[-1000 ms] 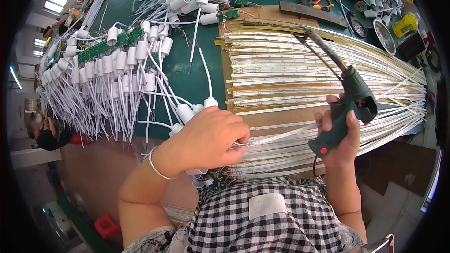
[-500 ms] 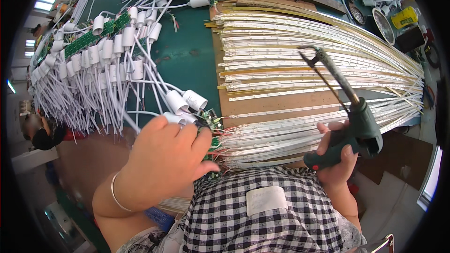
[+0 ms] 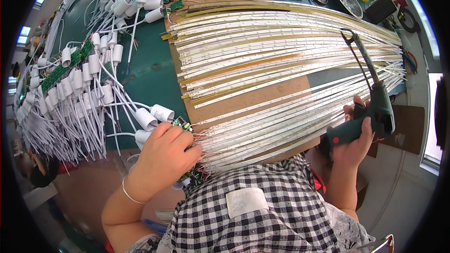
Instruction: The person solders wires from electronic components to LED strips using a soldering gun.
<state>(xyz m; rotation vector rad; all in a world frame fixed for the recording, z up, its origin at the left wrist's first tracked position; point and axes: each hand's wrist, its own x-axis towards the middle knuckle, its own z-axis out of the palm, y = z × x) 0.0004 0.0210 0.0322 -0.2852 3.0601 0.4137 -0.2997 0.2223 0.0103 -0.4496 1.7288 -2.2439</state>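
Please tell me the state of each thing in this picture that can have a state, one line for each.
left hand: closed over a small green circuit board at the strip ends.
right hand: gripping the green soldering gun, tip raised above the strips.
LED strips: lying flat, fanned out on the brown board.
white lamp sockets: wired, piled on the green table.

The left hand [image 3: 166, 154] rests on a small green circuit board [image 3: 179, 122] at the near ends of the white LED strips [image 3: 281, 65], white lamp sockets [image 3: 154, 115] just beyond its knuckles. The right hand [image 3: 356, 136] grips a green soldering gun [image 3: 370, 107], its tip [image 3: 349, 33] pointing away over the strips.
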